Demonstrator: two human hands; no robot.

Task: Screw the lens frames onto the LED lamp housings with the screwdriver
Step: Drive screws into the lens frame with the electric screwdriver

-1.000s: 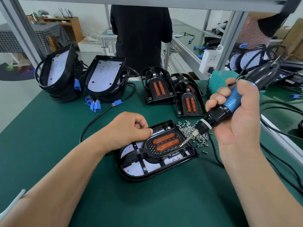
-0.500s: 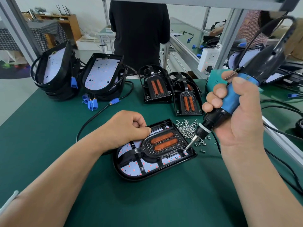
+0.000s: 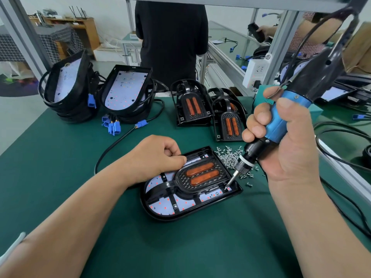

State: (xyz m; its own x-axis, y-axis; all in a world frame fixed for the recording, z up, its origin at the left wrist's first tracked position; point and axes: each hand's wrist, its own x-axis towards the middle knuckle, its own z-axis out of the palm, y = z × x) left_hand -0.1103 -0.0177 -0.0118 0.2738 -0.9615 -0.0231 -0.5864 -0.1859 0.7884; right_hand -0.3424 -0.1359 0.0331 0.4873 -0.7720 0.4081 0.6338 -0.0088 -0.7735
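Screwdriver (image 3: 275, 126) tip is settling lower onto the lens frame (image 3: 200, 175) corner. Right grip (image 3: 289, 151) is wrapping the tool. Left grip (image 3: 156, 157), curled, is bracing the housing (image 3: 180, 214) mid surface (image 3: 120, 241). Tilted bit risks slipping off the screw.

Our green-matted bench (image 3: 60, 167): one lamp housing (image 3: 180, 214) lying flat in the middle, screw pile (image 3: 228, 157) just beside it, housing stacks (image 3: 66, 109) far left, lens frames (image 3: 190, 105) behind, blue connectors (image 3: 113, 126) between.
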